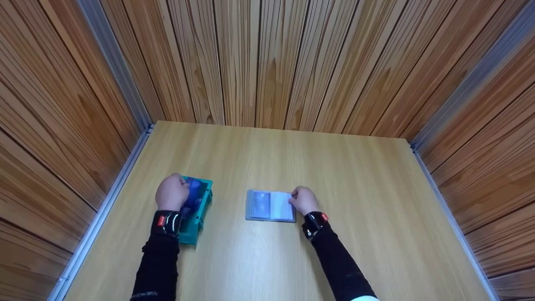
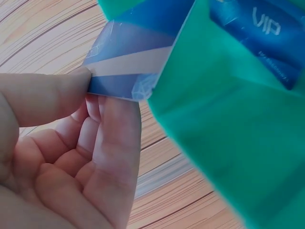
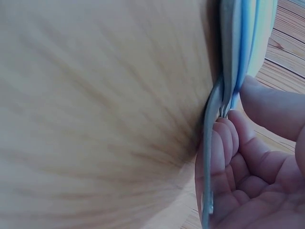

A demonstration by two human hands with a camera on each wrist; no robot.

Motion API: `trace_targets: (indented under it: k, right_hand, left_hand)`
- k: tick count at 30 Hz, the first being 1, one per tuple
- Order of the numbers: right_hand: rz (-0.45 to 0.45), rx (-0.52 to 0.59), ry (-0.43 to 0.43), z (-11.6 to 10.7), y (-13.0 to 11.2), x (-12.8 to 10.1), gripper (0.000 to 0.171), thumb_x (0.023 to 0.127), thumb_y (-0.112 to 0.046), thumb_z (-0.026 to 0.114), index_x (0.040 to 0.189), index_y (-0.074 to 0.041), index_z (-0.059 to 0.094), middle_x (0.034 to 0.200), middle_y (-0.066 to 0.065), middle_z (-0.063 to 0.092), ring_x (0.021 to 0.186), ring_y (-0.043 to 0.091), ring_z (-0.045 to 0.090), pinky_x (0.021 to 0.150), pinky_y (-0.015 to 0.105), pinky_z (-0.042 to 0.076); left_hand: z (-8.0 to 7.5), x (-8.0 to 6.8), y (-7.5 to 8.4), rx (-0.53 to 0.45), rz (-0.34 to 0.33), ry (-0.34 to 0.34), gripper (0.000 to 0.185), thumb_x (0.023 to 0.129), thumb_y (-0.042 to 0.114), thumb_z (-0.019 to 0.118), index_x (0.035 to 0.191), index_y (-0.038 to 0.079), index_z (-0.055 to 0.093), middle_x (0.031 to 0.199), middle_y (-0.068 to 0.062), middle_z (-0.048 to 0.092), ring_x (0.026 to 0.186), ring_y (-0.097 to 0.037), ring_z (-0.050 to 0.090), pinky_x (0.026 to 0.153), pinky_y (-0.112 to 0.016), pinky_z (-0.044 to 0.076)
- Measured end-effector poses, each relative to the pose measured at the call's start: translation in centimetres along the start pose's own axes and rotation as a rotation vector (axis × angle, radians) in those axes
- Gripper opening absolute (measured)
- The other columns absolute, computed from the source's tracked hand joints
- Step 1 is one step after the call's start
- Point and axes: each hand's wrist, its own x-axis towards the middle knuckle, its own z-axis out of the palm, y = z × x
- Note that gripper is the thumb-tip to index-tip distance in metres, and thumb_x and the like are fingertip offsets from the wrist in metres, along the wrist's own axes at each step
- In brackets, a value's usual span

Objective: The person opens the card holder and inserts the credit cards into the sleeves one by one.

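At the left, my left hand is over a green tray and pinches a blue card between thumb and fingers. The card has a pale stripe and overlaps the tray's edge in the left wrist view. Another blue card marked "VIP" lies in the tray. In the middle of the table, a card holder with clear sleeves lies spread like a booklet. My right hand pinches its right-hand side, thumb on the sleeves and fingers curled behind, next to the thin grey cover.
The wooden table carries the tray and the card holder. Plank walls stand behind and on both sides, with grey metal rails along the table's side edges.
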Motion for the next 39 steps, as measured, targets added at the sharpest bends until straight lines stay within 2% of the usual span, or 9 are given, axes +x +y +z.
trace_targets:
  k: [10,16,21,28,39]
  right_hand:
    - [-0.005,-0.010,0.000,-0.1,0.0,0.0,0.016,0.080,-0.008,0.078,0.085,0.000,0.064,0.081,0.008,0.061,0.078,0.027,0.059,0.075,0.041,0.048]
    - [0.006,-0.009,0.001,-0.1,-0.2,-0.1,0.016,0.080,-0.008,0.078,0.085,0.000,0.064,0.081,0.008,0.060,0.079,0.027,0.058,0.075,0.041,0.048]
    - [-0.005,-0.009,0.013,0.0,0.0,-0.1,0.017,0.080,-0.008,0.079,0.084,-0.001,0.064,0.080,0.007,0.060,0.079,0.027,0.059,0.076,0.041,0.048]
    - [0.010,-0.010,0.002,0.0,-0.1,-0.1,0.016,0.080,-0.008,0.078,0.086,-0.001,0.064,0.082,0.008,0.059,0.080,0.027,0.058,0.077,0.041,0.048]
    - [0.010,-0.023,0.002,-0.1,-0.1,-0.1,0.016,0.081,-0.009,0.078,0.086,-0.001,0.065,0.082,0.008,0.060,0.080,0.027,0.059,0.077,0.041,0.048]
  left_hand:
    - [-1.4,-0.4,1.7,-0.055,0.024,0.029,0.013,0.097,0.013,0.059,0.094,0.000,0.059,0.092,-0.016,0.061,0.085,-0.034,0.057,0.074,-0.046,0.044]
    - [-1.4,-0.7,3.1,-0.117,0.060,0.041,0.015,0.096,0.012,0.060,0.100,-0.003,0.061,0.098,-0.019,0.064,0.089,-0.036,0.059,0.080,-0.048,0.046]
    - [-0.6,-0.7,4.2,-0.145,0.108,0.061,0.012,0.094,0.010,0.063,0.096,-0.002,0.061,0.094,-0.019,0.065,0.086,-0.035,0.060,0.078,-0.048,0.047]
    - [0.9,-0.9,5.7,-0.168,0.093,0.036,0.012,0.093,0.010,0.066,0.096,-0.001,0.062,0.095,-0.017,0.066,0.086,-0.033,0.061,0.077,-0.046,0.048]
    - [4.1,-1.3,6.9,-0.211,0.127,0.044,0.011,0.089,0.009,0.071,0.091,0.000,0.064,0.089,-0.013,0.066,0.083,-0.031,0.062,0.074,-0.044,0.049]
